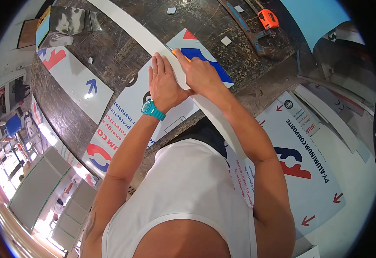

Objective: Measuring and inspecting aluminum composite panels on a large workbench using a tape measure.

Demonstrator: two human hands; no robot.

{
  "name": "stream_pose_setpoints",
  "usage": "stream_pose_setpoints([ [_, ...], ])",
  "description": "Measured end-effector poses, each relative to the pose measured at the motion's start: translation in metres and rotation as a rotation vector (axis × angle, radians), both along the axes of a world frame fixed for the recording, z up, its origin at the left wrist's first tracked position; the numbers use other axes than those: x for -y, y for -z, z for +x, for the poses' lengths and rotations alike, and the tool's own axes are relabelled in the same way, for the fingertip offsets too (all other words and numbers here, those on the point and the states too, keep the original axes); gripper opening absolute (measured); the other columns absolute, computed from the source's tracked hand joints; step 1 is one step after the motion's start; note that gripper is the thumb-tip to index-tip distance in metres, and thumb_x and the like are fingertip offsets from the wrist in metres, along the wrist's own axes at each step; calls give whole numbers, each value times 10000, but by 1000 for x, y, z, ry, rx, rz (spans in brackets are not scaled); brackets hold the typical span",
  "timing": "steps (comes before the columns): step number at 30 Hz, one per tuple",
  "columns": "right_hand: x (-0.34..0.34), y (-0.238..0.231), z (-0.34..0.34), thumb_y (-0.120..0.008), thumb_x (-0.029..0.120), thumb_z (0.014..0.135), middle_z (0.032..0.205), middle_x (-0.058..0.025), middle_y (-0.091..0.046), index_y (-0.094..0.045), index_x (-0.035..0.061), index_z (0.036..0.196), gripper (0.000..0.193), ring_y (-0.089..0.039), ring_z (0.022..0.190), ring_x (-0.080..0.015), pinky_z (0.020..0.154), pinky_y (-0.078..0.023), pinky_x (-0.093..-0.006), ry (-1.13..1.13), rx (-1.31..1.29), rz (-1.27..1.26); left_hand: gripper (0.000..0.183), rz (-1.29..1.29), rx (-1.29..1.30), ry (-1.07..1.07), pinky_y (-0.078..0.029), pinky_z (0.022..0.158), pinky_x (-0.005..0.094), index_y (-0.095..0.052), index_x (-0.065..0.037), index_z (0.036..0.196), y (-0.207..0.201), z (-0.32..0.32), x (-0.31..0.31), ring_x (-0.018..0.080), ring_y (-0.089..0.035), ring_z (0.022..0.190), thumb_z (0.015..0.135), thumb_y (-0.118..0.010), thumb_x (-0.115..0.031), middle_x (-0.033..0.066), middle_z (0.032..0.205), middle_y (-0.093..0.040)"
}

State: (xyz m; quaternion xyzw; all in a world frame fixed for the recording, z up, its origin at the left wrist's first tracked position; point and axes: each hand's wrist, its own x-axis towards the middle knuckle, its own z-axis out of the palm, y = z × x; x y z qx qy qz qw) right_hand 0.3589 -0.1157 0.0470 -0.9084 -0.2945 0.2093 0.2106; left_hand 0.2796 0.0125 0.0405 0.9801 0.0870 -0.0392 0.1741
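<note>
Right hand: your right hand (203, 76) is curled around a slim orange utility knife (187, 58), by its look, tip towards 10 o'clock.
Left hand: your left hand (165, 86) lies flat, gripping nothing, fingers together, braced over the strip's near side and the panel; a teal watch (153, 110) rings the wrist.
White strip: the long white strip (136, 30) runs from 11 to 5 o'clock beneath your hands, across the panel.
Printed panel: the panel (136, 92) is under both hands, showing on either side of the strip.
Done: strip laid across, tool tip at its far edge, so setting-up looks complete.
Left: no parted edge shows there; the pass appears under way or unfinished. Any score line is too small to tell.
Nine o'clock: a narrower printed piece (80, 86) lies separate on the dark worktable (123, 56).
One to two o'clock: an orange tape measure (268, 19), beside a worn bar clamp (248, 32), apparently.
Four to five o'clock: a larger printed sheet (321, 202).
</note>
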Motion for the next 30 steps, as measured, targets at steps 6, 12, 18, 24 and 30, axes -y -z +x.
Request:
stream_pose_setpoints([
  [6, -8, -14, 10, -686, 3, 841, 833, -231, -710, -428, 108, 1534, 746, -702, 710, -430, 642, -548, -529, 4, -17, -4, 1379, -45, 68, 27, -289, 1275, 540, -364, 193, 1533, 5, 1, -2, 530, -309, 1550, 544, -1005, -522, 419, 1620, -329],
  [12, 6, -21, 2, -688, 16, 860, 829, -231, -714, -455, 133, 1500, 691, -699, 717, -452, 651, -539, -540, 0, -54, -17, 1384, -45, 72, 29, -271, 1284, 542, -345, 199, 1537, 10, -1, -4, 534, -298, 1553, 558, -1000, -527, 422, 1627, -311],
  [18, 79, -40, -55, -591, 129, 1015, 892, -247, -717, -462, 225, 1590, 597, -704, 701, -442, 653, -544, -544, 22, -130, -183, 1469, -16, 21, 10, -251, 1296, 519, -296, 175, 1584, 11, -1, -1, 509, -229, 1593, 558, -976, -627, 398, 1676, -245],
  [24, 140, -73, -111, -547, 124, 1042, 936, -242, -720, -443, 259, 1631, 613, -717, 710, -408, 657, -576, -496, 65, -235, -337, 1425, -53, 20, 4, -222, 1303, 553, -279, 201, 1566, 8, -2, -4, 517, -224, 1589, 582, -988, -547, 411, 1668, -233],
  [30, 143, -100, -105, -565, 106, 1028, 924, -227, -712, -429, 259, 1643, 649, -713, 704, -388, 667, -583, -494, 27, -223, -436, 1430, -46, 34, -6, -227, 1302, 550, -291, 201, 1560, 11, -4, -7, 522, -234, 1584, 563, -998, -543, 412, 1666, -237],
])
